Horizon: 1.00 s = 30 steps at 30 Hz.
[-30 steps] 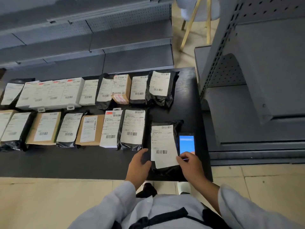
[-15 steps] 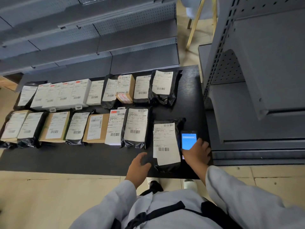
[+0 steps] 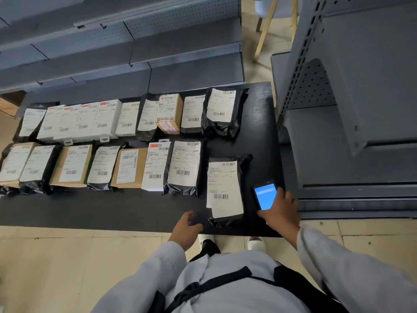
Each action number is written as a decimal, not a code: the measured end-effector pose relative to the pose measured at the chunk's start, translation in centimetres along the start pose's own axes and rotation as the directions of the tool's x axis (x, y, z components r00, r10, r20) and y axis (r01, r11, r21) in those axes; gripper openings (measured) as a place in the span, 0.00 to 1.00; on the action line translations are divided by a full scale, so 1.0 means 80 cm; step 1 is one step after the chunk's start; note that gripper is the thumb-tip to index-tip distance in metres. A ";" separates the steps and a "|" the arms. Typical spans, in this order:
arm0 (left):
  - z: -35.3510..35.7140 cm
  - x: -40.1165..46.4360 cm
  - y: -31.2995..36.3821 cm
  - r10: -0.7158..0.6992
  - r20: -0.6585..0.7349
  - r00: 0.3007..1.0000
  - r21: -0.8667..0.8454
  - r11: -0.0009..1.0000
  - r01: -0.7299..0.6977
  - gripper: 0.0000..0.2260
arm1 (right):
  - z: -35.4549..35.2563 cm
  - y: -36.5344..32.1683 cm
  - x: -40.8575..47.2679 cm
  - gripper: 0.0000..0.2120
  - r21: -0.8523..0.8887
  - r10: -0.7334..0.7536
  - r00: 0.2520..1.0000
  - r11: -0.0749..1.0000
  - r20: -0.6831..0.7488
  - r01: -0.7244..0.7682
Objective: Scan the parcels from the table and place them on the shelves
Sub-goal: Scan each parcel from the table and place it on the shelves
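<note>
Right hand (image 3: pixel 282 213): grips phone (image 3: pixel 265 196), lit screen up. Left hand (image 3: pixel 186 227): loosely curled, holding nothing, beside black parcel (image 3: pixel 225 190). Bench (image 3: pixel 90 208): two parcel rows.

parcel (image 3: pixel 225 190): glossy black plastic, paper label | table (image 3: pixel 112 208): matt black | shelves (image 3: pixel 180 71): matt grey metal

Label text (image 3: pixel 223 184) too small to read; leftmost parcels (image 3: pixel 9 166) cut off.

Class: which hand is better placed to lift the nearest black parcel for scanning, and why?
Left. The left hand is free beside the parcel; the right hand grips the phone.
</note>
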<state>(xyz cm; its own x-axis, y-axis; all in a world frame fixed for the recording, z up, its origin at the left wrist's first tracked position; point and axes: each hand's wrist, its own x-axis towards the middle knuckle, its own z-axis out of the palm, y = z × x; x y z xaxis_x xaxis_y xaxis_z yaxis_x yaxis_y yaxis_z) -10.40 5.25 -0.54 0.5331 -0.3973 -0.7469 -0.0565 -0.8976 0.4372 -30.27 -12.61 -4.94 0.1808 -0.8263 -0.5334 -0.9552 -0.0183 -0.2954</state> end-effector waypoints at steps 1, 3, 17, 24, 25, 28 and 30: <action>0.001 0.000 0.001 0.002 0.005 1.000 0.003 1.000 -0.002 0.25 | 0.000 0.006 -0.003 0.45 -0.009 -0.008 1.000 1.000 -0.003 0.008; 0.002 0.000 0.002 0.004 0.010 1.000 0.004 1.000 -0.004 0.26 | 0.002 0.013 -0.008 0.45 -0.014 -0.020 1.000 1.000 -0.017 0.019; 0.010 -0.018 -0.006 -0.011 -0.016 1.000 0.034 0.999 0.012 0.27 | -0.011 0.004 0.005 0.39 0.051 -0.085 0.996 0.995 -0.041 0.087; 0.001 -0.015 -0.010 -0.045 -0.086 0.995 -0.100 0.994 0.036 0.24 | -0.075 0.010 -0.006 0.13 0.878 -0.222 0.882 0.351 0.415 -0.325; 0.000 -0.014 -0.008 -0.045 -0.084 0.995 -0.124 0.992 0.034 0.24 | -0.090 0.011 -0.015 0.11 0.892 -0.323 0.842 0.289 0.432 -0.347; -0.002 -0.009 0.003 -0.027 -0.073 0.997 -0.148 0.989 0.016 0.23 | -0.120 0.013 -0.039 0.25 0.925 -0.560 0.742 0.137 0.369 -0.355; -0.004 -0.003 0.013 0.004 -0.057 0.998 -0.143 0.990 -0.012 0.22 | -0.131 0.012 -0.053 0.33 0.942 -0.628 0.714 0.104 0.310 -0.318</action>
<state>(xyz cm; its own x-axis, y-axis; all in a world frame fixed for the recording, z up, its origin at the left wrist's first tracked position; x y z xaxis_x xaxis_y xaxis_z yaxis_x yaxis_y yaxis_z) -10.33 4.50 0.28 0.5799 -0.3891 -0.7158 0.0588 -0.8563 0.5131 -34.43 -15.07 5.35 0.8016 -0.4038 -0.4409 0.0639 0.7911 -0.6083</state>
